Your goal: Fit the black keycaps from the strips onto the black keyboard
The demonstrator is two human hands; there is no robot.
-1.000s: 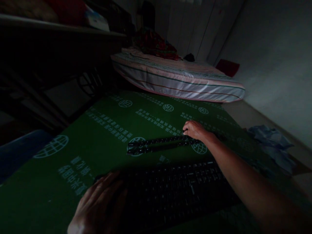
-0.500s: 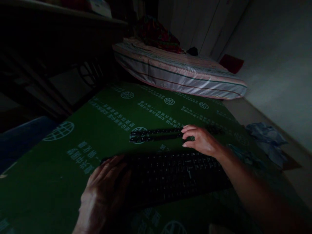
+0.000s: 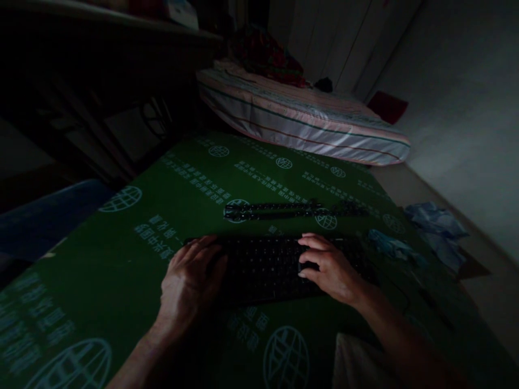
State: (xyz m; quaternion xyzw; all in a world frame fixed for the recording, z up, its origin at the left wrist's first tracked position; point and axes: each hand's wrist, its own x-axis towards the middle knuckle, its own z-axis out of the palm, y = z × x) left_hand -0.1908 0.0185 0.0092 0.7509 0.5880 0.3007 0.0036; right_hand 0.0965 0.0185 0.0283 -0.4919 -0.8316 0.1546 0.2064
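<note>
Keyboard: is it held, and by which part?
The left hand is at the left end of the keyboard, the right hand over its right part; too dark to tell whether either grips anything.

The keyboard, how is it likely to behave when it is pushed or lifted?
The keyboard lies broad and flat, so a push would probably slide it rather than tip it. Its straight edges suggest a stiff body.

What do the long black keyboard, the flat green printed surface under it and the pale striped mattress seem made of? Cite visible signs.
Long black keyboard: probably moulded plastic; rows of separate keys suggest it; dimness hides its finish.
Flat green printed surface: smooth, perhaps coated board; it looks flat and unwrinkled, core unseen.
Pale striped mattress: apparently satiny fabric cover; creases catch light.
</note>
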